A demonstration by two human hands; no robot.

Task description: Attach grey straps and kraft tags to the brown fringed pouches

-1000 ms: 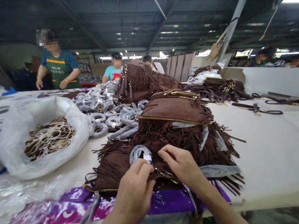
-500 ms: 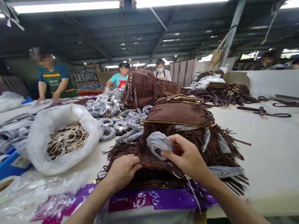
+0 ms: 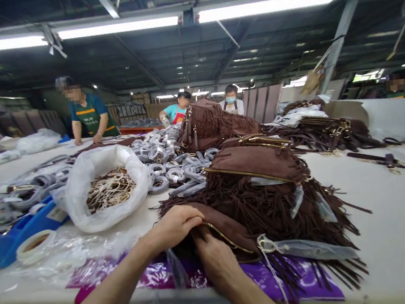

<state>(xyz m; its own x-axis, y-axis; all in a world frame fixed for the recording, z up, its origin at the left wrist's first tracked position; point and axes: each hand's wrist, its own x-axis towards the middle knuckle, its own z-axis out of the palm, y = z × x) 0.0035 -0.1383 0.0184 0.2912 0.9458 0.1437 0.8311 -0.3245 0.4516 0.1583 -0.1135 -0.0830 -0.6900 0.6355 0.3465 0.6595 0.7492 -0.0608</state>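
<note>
1. Well left of the fringed bag (image 3: 228, 220) I have one blue tray (image 3: 18, 236) and one roll of tape (image 3: 36, 251) lying flat, perhaps kept at that side for reach
2. Left of the bag too, but nearer it, sits one plastic sack (image 3: 104, 221), its mouth spread wide, I suppose so the pale cords (image 3: 109, 187) come out easily; they are too tangled to count
3. Beyond the bag, on its left, lie grey coils (image 3: 176, 174), dozens heaped together
4. At the bag's upper edge my left hand (image 3: 181, 222) is nearly closed, pinching that rim, I judge to lift the mouth
5. Into the bag's opening goes my right hand (image 3: 218, 262); its fingertips are hidden, so I cannot tell how closed they are or what they hold
6. Under the bag spreads purple plastic (image 3: 308, 281), likely shielding it
7. Right and beyond the bag, stacked bags (image 3: 250, 158) overlap past counting; farther right, at least two dark straps (image 3: 390, 162) lie apart
</note>
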